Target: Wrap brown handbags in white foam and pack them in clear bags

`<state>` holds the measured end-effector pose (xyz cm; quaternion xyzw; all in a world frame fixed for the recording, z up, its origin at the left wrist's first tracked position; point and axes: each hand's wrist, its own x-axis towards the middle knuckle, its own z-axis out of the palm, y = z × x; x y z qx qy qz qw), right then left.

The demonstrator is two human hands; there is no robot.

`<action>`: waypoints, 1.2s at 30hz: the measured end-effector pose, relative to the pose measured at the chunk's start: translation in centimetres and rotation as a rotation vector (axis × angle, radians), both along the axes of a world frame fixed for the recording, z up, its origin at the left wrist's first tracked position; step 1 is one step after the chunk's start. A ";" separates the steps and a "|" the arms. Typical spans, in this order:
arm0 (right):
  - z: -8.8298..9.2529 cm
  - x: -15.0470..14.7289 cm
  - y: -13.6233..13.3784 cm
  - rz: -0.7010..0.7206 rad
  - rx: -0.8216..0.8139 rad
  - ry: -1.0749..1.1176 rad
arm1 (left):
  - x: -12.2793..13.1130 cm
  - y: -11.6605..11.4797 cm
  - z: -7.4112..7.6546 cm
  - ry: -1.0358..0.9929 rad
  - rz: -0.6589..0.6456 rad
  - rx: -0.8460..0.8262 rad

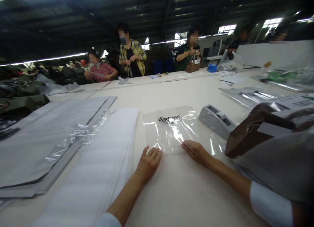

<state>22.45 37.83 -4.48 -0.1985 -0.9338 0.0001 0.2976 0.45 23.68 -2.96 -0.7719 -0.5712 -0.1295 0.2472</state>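
A clear plastic bag with black lettering near its far edge lies flat on the white table, glossy with reflections. My left hand rests at the bag's near left corner, fingers stretched out and slightly apart on the film. At the near edge, to the right, my right hand has its fingers pressed together on the plastic. Just beyond that hand stands a grey tape dispenser. More clear film shows between the bag and the dispenser.
To the left lie a stack of white foam sheets and a pile of grey sheets with crumpled clear plastic. A brown handbag stands close on the right. Several people are across the table, one handling a brown bag.
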 end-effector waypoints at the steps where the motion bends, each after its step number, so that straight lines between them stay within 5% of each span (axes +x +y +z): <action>1: 0.2 0.1 -0.1 0.001 0.004 0.006 | -0.1 0.1 0.3 -0.003 0.012 0.026; 7: -0.3 1.4 -0.9 0.030 0.090 -0.018 | -3.5 -1.4 3.2 0.038 0.038 0.041; 12: -1.1 2.3 -1.3 0.054 0.104 -0.018 | -5.8 -4.7 3.8 0.067 0.068 -0.024; 16: -0.9 2.1 -1.5 0.090 0.097 -0.022 | -2.8 -5.5 2.9 -0.043 0.073 -0.158; 22: -0.2 3.6 -1.1 0.102 0.099 -0.062 | 2.0 -2.5 1.5 -0.224 0.097 -0.344; 29: 2.6 4.2 -4.9 0.163 0.301 -0.010 | 3.0 -0.8 1.4 -0.512 0.234 -0.445; 36: 1.0 2.0 -4.9 0.153 0.316 -0.055 | 3.9 -1.3 2.3 -0.622 0.100 -0.537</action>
